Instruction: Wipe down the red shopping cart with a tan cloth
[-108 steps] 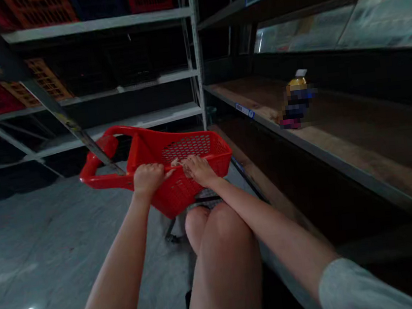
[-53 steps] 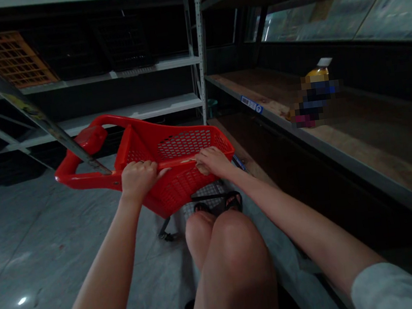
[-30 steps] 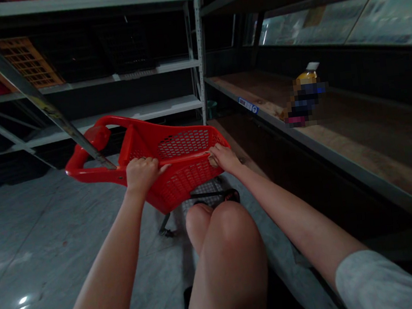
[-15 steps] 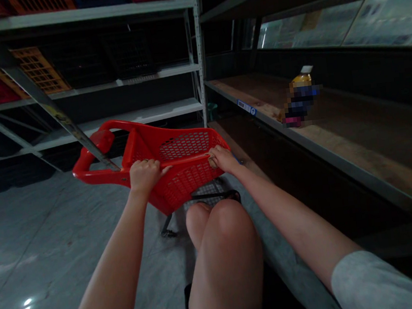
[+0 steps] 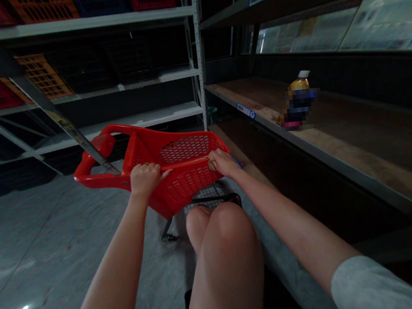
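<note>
While the red cart [image 5: 180,188] is stood on the floor [image 5: 51,231] before the knees [image 5: 221,227], its near rim [image 5: 186,163] is clasped by the left hand [image 5: 145,178], presumably to keep it steady. A tan scrap [image 5: 212,164], possibly cloth, is pinched at that rim by the right hand [image 5: 224,163]. The cart's long axis is laid left to right, handle [image 5: 82,169] leftward, front end [image 5: 221,143] toward the wooden shelf [image 5: 339,144].
</note>
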`<state>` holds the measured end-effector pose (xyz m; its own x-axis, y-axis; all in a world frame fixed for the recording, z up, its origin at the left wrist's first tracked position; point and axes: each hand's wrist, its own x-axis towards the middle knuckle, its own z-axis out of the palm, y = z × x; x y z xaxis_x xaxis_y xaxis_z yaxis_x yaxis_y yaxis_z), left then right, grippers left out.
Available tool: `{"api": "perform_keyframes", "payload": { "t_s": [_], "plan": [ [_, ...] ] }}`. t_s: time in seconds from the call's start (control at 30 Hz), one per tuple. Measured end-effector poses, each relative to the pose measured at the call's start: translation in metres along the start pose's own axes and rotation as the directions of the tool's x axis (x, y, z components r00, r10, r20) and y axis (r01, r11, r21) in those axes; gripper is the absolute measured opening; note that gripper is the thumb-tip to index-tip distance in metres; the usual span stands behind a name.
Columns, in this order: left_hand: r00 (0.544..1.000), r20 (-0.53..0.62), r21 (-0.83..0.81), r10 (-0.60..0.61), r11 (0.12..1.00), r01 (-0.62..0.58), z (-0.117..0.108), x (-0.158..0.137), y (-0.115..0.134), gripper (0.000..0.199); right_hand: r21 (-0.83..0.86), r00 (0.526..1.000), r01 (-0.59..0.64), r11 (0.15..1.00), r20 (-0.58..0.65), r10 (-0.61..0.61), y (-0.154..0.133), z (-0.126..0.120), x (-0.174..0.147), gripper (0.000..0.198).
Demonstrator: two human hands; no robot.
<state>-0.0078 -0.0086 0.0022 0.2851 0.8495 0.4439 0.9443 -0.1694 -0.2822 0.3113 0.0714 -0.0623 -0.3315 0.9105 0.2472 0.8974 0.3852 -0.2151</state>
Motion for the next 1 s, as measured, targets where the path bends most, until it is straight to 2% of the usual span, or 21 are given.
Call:
{"api": "perform_keyframes", "payload": {
  "t_s": [0.47, 1.0],
  "plan": [
    [1.000, 0.004, 0.071, 0.021, 0.997, -0.021, 0.0030, -0.0004, -0.0006, 0.078, -0.002, 0.999, -0.041, 0.999, 0.011, 0.041, -0.0043, -0.0002, -0.0018, 0.028],
    [0.998, -0.054, -0.005, 0.022, 1.000, -0.023, 0.0037, -0.0009, -0.0015, 0.076, -0.003, 0.998, -0.057, 0.998, -0.007, 0.057, -0.0058, 0.0022, -0.0044, 0.032]
  ]
}}
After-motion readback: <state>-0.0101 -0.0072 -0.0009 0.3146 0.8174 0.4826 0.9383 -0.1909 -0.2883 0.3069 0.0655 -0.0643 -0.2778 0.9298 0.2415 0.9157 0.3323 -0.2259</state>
